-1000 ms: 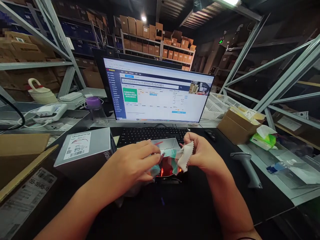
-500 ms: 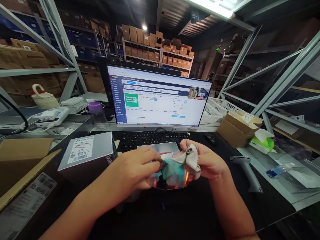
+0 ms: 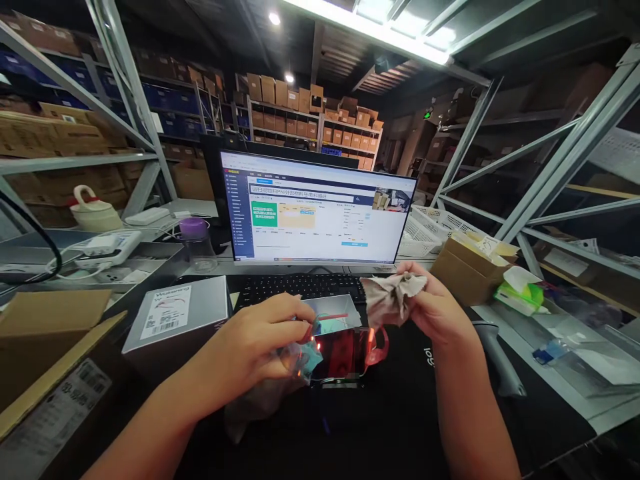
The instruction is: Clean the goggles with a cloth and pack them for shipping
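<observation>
Left grip: the left hand (image 3: 250, 347) is pinching one end of the red mirrored glasses (image 3: 345, 350), fingers closed on the frame.
Right grip: the right hand (image 3: 440, 310) is bunching the cleaning cloth (image 3: 393, 297), closed around it, just above the lens.
Where: the glasses are hovering over the front middle of the bench (image 3: 380, 427), just before the keyboard (image 3: 300, 287).
Risk: with only one end held, the glasses may be twisting loose and dropping. Bare fingertips are likely smudging the lens.
Containers: the small open grey box (image 3: 333, 310) is showing a red strip inside. The cardboard box (image 3: 463, 273) at the right edge is holding paper packets. The labelled grey box (image 3: 175, 317) on the left is sitting closed.
</observation>
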### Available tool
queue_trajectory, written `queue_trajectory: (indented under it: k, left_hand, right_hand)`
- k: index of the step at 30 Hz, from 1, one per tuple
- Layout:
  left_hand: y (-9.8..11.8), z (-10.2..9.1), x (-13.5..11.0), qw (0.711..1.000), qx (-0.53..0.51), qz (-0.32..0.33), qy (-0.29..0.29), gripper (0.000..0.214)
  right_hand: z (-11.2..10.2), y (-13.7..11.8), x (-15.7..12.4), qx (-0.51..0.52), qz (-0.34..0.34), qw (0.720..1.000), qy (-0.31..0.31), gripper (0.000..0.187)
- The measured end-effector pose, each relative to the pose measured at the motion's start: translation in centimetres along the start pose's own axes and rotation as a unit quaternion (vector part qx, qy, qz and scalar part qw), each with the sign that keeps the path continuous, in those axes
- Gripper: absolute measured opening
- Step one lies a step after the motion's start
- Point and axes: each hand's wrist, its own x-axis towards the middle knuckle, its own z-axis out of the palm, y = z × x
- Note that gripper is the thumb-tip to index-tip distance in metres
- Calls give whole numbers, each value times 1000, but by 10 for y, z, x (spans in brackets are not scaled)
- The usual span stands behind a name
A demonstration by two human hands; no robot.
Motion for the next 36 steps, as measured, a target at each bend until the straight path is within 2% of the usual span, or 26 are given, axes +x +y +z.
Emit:
queue_trajectory:
  k: [2, 4, 11, 15, 17, 18, 20, 22, 24, 25, 26, 28, 30, 33, 36]
  left_hand:
    - [-1, 1, 1, 1000, 7, 2, 4, 19]
    - [-2, 1, 1, 1000, 17, 6, 8, 21]
    - [-4, 2, 1, 999, 31, -23, -19, 19]
    - [-6, 6, -1, 997, 54, -23, -52, 27]
    - [-7, 9, -2, 995, 90, -21, -41, 35]
    - [-8, 10, -3, 993, 112, -28, -17, 42]
    - [-6, 12, -3, 984, 148, -55, 77, 55]
    - [2, 15, -2, 962, 152, -96, 206, 60]
    - [15, 21, 0, 940, 111, -132, 295, 38]
    - [22, 26, 1, 938, 79, -146, 305, 22]
    - [29, 34, 2, 946, 43, -150, 284, 8]
    - [40, 53, 5, 969, -14, -130, 212, 10]
    - [45, 74, 7, 975, -32, -128, 177, 24]
    - [42, 92, 9, 967, -66, -151, 196, 29]
    - [37, 90, 8, 956, -121, -157, 217, 30]
  right_hand:
    - [2, -3, -3, 1, -10, 1000, 24, 45]
    - [7, -2, -7, 4, -5, 1000, 10, 46]
    - [36, 14, -24, -60, 35, 990, -119, 38]
    - [51, 19, -28, -99, 68, 982, -145, 46]
    - [53, 22, -26, -109, 72, 983, -130, 48]
    - [53, 24, -24, -109, 63, 986, -111, 46]
    - [52, 27, -19, -92, 20, 994, -53, 39]
    - [50, 30, -14, -61, -33, 997, 16, 35]
    - [50, 33, -9, -18, -66, 995, 67, 38]
    - [52, 35, -8, 4, -77, 994, 83, 41]
    - [54, 37, -8, 24, -86, 992, 95, 44]
    - [63, 42, -10, 51, -96, 989, 105, 47]
    - [74, 49, -14, 69, -84, 989, 96, 50]
    - [86, 55, -21, 90, -53, 993, 62, 55]
    - [87, 53, -22, 68, -50, 995, 46, 56]
